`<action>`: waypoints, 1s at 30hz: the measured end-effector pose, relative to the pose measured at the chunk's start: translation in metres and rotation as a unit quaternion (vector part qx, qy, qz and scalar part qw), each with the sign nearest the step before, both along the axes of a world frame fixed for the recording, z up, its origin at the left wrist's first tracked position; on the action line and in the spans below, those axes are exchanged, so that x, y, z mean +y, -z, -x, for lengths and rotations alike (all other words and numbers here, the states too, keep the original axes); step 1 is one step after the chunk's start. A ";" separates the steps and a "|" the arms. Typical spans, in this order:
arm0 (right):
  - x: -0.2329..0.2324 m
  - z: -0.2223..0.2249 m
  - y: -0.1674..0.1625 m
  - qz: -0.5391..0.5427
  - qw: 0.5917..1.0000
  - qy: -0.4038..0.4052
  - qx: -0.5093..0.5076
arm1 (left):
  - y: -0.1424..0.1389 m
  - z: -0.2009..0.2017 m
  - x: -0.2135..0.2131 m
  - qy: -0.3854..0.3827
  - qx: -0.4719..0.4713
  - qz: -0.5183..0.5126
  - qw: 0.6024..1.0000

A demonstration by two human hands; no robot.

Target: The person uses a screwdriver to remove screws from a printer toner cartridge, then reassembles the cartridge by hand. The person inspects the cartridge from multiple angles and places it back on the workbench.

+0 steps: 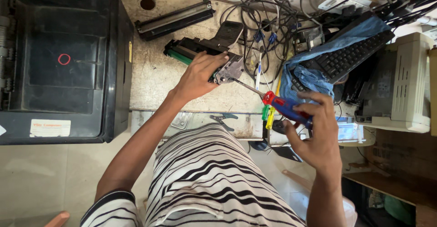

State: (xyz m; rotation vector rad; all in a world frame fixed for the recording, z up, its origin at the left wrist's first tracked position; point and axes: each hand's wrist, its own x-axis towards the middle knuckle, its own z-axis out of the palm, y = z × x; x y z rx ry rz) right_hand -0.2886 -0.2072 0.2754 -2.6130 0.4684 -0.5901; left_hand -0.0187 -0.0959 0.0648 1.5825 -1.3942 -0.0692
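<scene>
Right hand (314, 131) closed on red-blue screwdriver (284, 107), tip touching toner cartridge (205, 54) end. Left hand (200, 74) clasps cartridge, mid-table near front edge. Black printer (63, 58) at left edge; keyboard (350, 56) on blue cloth (309, 79) toward right.

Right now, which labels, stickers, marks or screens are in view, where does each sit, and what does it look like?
Sticker: front lower edge of the black printer at left; white rectangle with small red and dark print.
Red ring mark: middle of the printer's top panel; small drawn circle.
Yellow label: printer's right side edge; narrow vertical strip.
No lit screens visible.
</scene>
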 end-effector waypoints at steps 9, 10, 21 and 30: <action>0.005 -0.004 0.008 0.018 0.986 0.159 0.046 | 0.000 -0.004 -0.002 0.004 0.003 0.006 1.000; 0.005 -0.007 0.006 0.029 0.992 0.117 0.025 | 0.000 -0.004 -0.001 0.006 0.005 0.006 1.000; 0.004 -0.006 0.001 0.048 0.997 0.061 -0.005 | 0.001 -0.001 -0.002 0.008 0.006 -0.018 1.000; 0.006 -0.006 -0.003 0.075 0.996 -0.023 -0.043 | 0.002 0.003 -0.003 0.013 -0.001 -0.022 1.000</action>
